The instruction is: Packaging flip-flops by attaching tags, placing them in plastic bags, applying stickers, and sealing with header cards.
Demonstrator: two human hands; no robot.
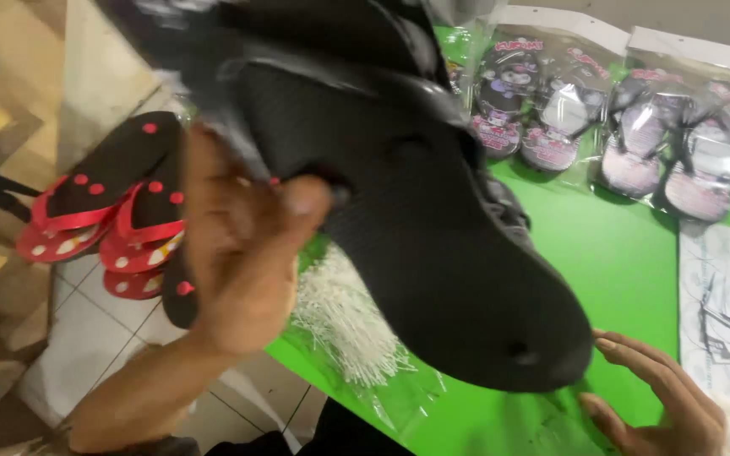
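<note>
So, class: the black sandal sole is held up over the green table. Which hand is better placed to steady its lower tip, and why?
The right hand. It lies open on the green table, just beside the lower tip of the black sole. The left hand already grips the sole's upper part, so it is probably occupied.

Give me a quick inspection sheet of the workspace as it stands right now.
Surface: green table.
Job's things: black sandal sole, raised and blurred, toe hole showing.
Clutter: white fastener bundle in clear bag; bagged sandals along the far edge; paper sheets at right.
Grippers: left hand grips the sole; right hand open on the table, beside the sole's tip.
Cables: nothing seen.
Surroundings: red-and-black dotted sandals on tiled floor.
</note>
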